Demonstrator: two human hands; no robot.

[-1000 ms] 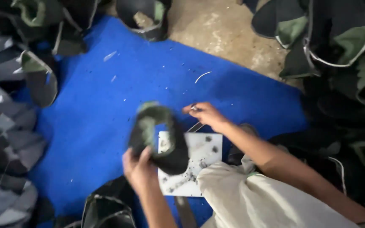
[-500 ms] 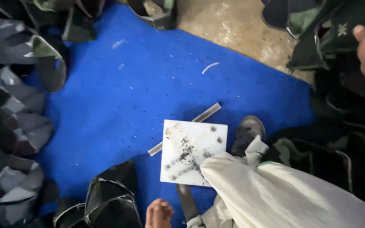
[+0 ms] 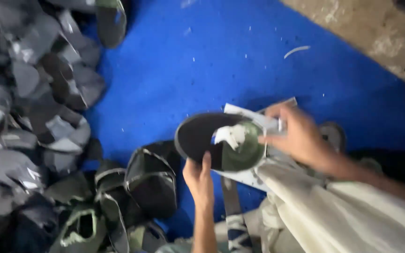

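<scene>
You've got a dark shoe upper (image 3: 219, 140) held up in both hands right over the blue mat (image 3: 202, 70) on the floor, roughly in the middle of the view. It's black on the outer side with a green lining showing inside, and there's a white scrap (image 3: 230, 135) of something sitting in the opening; it's too blurry to say what it is. Your left hand (image 3: 198, 180) comes up from below, and its grip is closed on the lower rim of the upper, fingers curled around the edge. Your right hand (image 3: 298, 136) is on the right side of the upper, fingers pinched in at the rim, but it's pretty smeared, so I can't tell how tight that grip is, only that it's touching the piece. Just under and behind the upper there's a white board (image 3: 247, 175) lying on the mat, mostly hidden by the upper and by your pale trouser leg (image 3: 348, 220). A pile of grey and black shoe uppers (image 3: 29, 117) fills the left side of the mat, and a few more black ones with light edging (image 3: 151, 178) sit just left of your left hand. Bare concrete floor (image 3: 366, 28) shows at the top right, and a small white sliver (image 3: 297, 50) lies on the mat near it.
</scene>
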